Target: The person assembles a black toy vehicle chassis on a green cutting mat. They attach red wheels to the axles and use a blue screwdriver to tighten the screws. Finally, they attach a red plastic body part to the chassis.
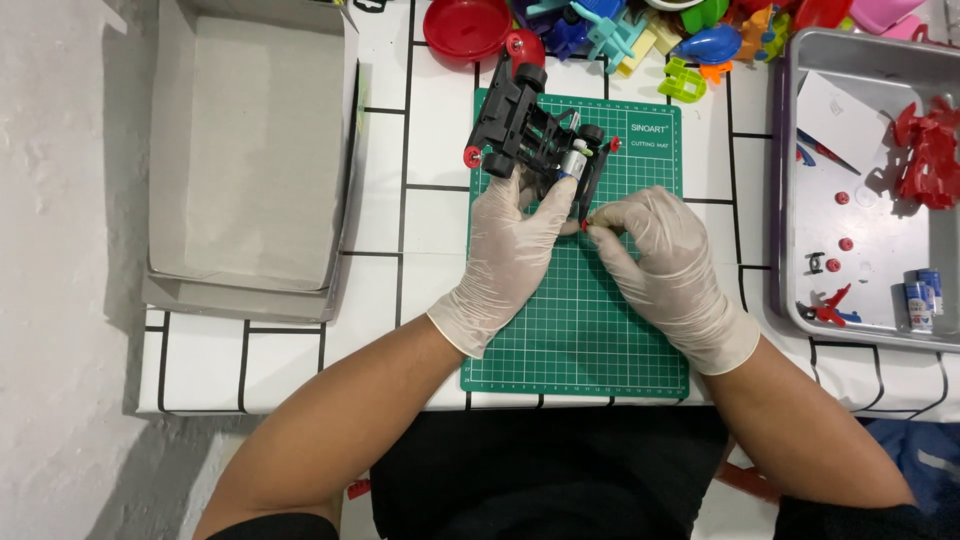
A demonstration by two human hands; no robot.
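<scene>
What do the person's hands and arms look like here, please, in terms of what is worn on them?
Both the left hand and the right hand wear thin, off-white disposable gloves that end with a rolled cuff just past the wrist. The forearms are bare, with no watch or bands in view. Dark short sleeves show at the bottom edge.
</scene>
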